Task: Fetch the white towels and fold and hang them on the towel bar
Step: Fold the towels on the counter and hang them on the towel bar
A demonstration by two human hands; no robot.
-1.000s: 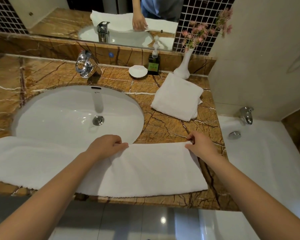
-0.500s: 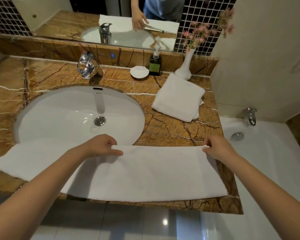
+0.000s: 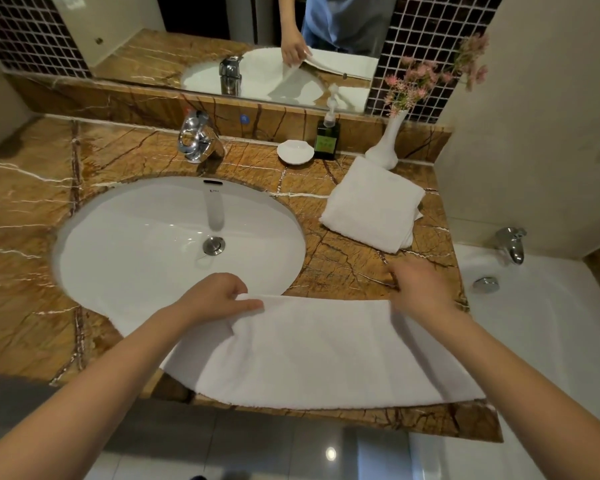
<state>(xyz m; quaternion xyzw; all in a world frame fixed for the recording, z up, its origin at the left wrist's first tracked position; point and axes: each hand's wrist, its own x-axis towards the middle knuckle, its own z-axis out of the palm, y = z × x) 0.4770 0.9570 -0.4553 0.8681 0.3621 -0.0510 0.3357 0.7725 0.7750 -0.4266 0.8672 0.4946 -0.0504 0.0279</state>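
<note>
left hand (image 3: 219, 299) is down on the far edge of the towel (image 3: 326, 351), fingers curled and thumb on top, pinching the cloth right at the near rim of the sink (image 3: 118, 230). the towel lies long and flat along the front of the counter (image 3: 32, 244), with its near edge at the counter's lip. its left end curves over the basin rim and slips under the left forearm, so where that end stops is hidden.

right hand (image 3: 420, 289) sits over the towel's far right corner, but it's smeared with blur. the fingers don't separate out, and i can't tell whether it is gripping the cloth or just lying on it. the right forearm also covers a strip of the towel's right end.

further back and well apart from the flat towel, a folded towel (image 3: 371, 206) rests on the counter to the right of the sink, its far corner close to the foot of a white vase (image 3: 385, 147) with pink flowers. left of the vase stand a dark pump bottle (image 3: 328, 136) and a small white dish (image 3: 295, 152). the chrome tap (image 3: 198, 140) is behind the basin.

up in the mirror (image 3: 153, 39) a reflected hand grips a towel edge, and the body above it is cut off by the top of the frame. on the right is a white tub (image 3: 551, 341), cut off at the frame edge, with its own spout (image 3: 511, 244) on the rim.
</note>
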